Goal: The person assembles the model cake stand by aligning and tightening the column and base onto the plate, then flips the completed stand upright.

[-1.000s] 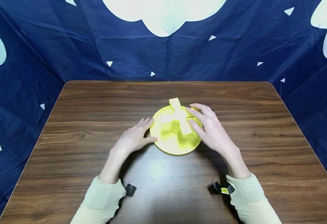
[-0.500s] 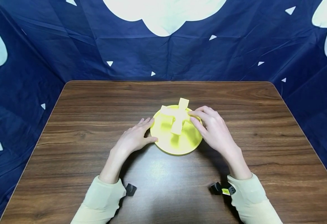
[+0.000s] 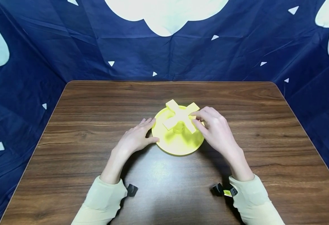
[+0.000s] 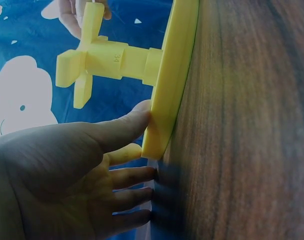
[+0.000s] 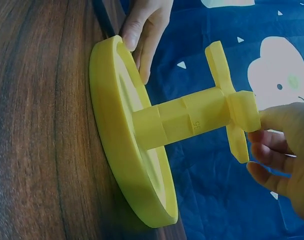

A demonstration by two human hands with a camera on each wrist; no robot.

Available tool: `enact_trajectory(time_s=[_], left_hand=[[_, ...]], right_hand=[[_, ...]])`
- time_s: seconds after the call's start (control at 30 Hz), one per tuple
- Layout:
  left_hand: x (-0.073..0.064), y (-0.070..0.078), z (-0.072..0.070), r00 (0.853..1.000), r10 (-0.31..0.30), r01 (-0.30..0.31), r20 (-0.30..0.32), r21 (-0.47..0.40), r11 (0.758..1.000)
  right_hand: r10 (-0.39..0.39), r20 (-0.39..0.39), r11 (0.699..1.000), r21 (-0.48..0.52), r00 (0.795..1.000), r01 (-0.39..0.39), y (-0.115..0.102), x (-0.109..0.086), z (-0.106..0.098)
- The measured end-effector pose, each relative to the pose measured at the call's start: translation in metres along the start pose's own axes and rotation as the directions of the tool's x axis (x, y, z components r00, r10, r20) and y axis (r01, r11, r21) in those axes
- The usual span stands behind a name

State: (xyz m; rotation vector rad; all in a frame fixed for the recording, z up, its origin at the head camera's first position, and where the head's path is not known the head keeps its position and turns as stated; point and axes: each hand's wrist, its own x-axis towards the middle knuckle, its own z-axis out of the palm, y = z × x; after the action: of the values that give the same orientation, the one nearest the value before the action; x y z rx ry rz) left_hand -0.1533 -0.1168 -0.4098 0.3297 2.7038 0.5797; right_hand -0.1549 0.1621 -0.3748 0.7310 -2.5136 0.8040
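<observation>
A yellow round base (image 3: 173, 144) with a raised rim stands on the table. From its centre rises a thick post (image 5: 194, 117), topped by a four-armed cross knob (image 3: 180, 116). My left hand (image 3: 134, 137) rests against the base's left edge, its thumb (image 4: 137, 117) on the rim and the other fingers spread. On the far side, my right hand (image 3: 215, 126) is at the right of the knob, loosely bent fingers between two of its arms. In the right wrist view, a fingertip meets the end of one arm, and the remaining fingers curl beside it.
The brown wood-grain table (image 3: 83, 103) reaches back to a dark blue cloth (image 3: 130, 53) with white cloud shapes. Small black cameras (image 3: 132, 190) sit at both sleeve cuffs, close over the table.
The cross knob has turned on its post, its arms now lying diagonally. My right hand has shifted slightly right and drawn its fingers in. The left hand and base stay put.
</observation>
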Motion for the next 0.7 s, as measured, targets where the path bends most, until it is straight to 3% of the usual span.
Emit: enact_trajectory(time_s=[0.13, 0.23, 0.4, 0.5, 0.7], left_hand=[[-0.0001, 0.0006, 0.0002, 1.0, -0.002, 0.002, 0.0, 0.002, 1.0], [-0.0007, 0.0006, 0.0002, 1.0, 0.002, -0.002, -0.002, -0.005, 1.0], [-0.0017, 0.0, 0.0003, 1.0, 0.012, -0.012, -0.004, -0.015, 1.0], [-0.0018, 0.0001, 0.0005, 1.0, 0.008, -0.008, -0.009, -0.019, 1.0], [-0.0008, -0.0006, 0.0013, 1.0, 0.014, -0.015, -0.017, -0.013, 1.0]], right_hand=[[-0.007, 0.001, 1.0, 0.011, 1.0, 0.007, 0.0035, 0.0007, 0.0012], [0.002, 0.092, 1.0, 0.007, 0.996, -0.003, 0.0062, 0.0003, 0.0031], [0.054, 0.243, 0.998, 0.001, 0.968, -0.056, 0.0071, -0.0023, 0.0069], [0.067, 0.251, 0.998, -0.002, 0.966, -0.069, 0.0065, -0.0021, 0.0082], [0.078, 0.192, 0.997, -0.014, 0.978, -0.077, 0.0043, -0.0025, 0.0062]])
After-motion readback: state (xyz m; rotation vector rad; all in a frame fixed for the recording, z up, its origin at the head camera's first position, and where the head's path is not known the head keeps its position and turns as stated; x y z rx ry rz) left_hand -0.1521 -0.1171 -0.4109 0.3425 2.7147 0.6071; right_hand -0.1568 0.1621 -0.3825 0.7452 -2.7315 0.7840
